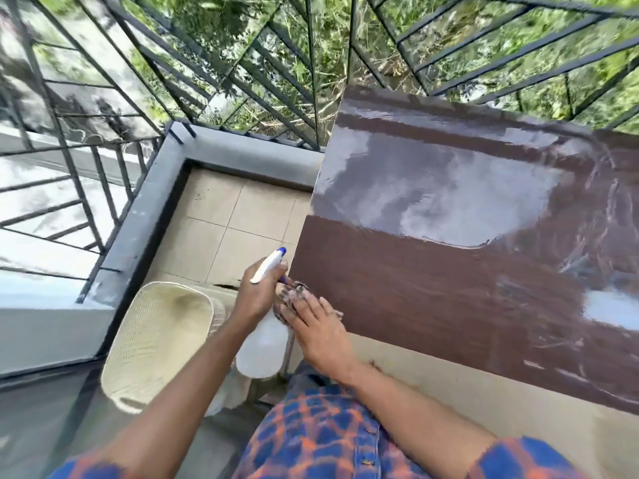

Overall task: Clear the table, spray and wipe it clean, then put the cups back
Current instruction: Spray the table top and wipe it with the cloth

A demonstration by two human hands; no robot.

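My left hand (261, 292) grips the neck of a white spray bottle (264, 347) with a blue-tipped nozzle, held just off the near left corner of the brown table (432, 271). Flat at that same corner, my right hand (316, 326) presses a dark cloth (294, 295) against the tabletop, fingers together over it. The tabletop is glossy with wet streaks and bright reflections. No cups show in this view.
A cream woven basket (155, 344) stands on the floor to the left of the table. A black metal railing (242, 81) and a low grey ledge (145, 216) bound the tiled balcony floor (228, 229). Greenery lies beyond.
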